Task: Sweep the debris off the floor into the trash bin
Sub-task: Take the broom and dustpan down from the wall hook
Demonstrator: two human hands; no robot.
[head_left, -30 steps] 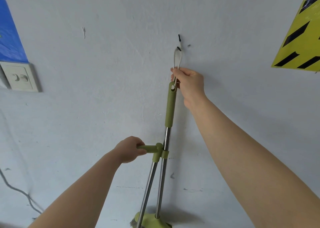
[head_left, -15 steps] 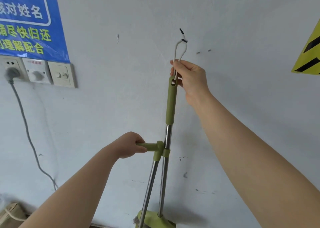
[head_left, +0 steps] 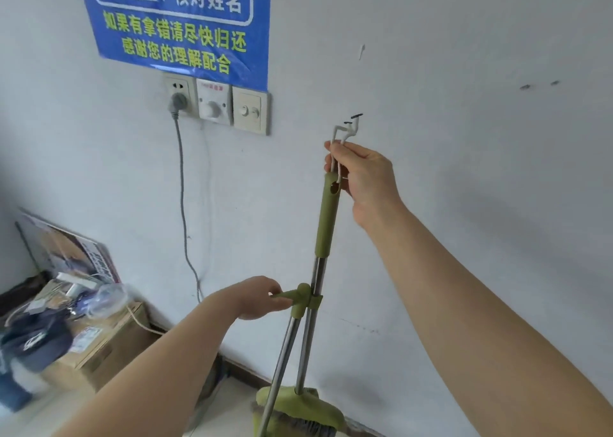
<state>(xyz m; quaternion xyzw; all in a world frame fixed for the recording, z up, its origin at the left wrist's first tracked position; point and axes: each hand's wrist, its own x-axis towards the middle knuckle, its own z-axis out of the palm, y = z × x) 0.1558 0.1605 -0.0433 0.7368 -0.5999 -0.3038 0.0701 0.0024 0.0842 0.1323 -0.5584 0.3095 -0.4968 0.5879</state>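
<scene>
Right hand (head_left: 361, 174) fingers pinch the white cord loop (head_left: 341, 138) atop the green-handled steel broom (head_left: 326, 217), apparently to free it from the dark wall nail (head_left: 356, 116). Left hand (head_left: 257, 299) is closed on the green dustpan handle (head_left: 292, 295) clipped alongside, steadying both against the pale wall (head_left: 464, 71).

two hands (head_left: 361, 174), perhaps two handles (head_left: 326, 217).

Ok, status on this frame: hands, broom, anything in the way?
Right hand pinching white loop at wall hooks. Left hand gripping dustpan handle. Broom upright. No obstruction.
</scene>
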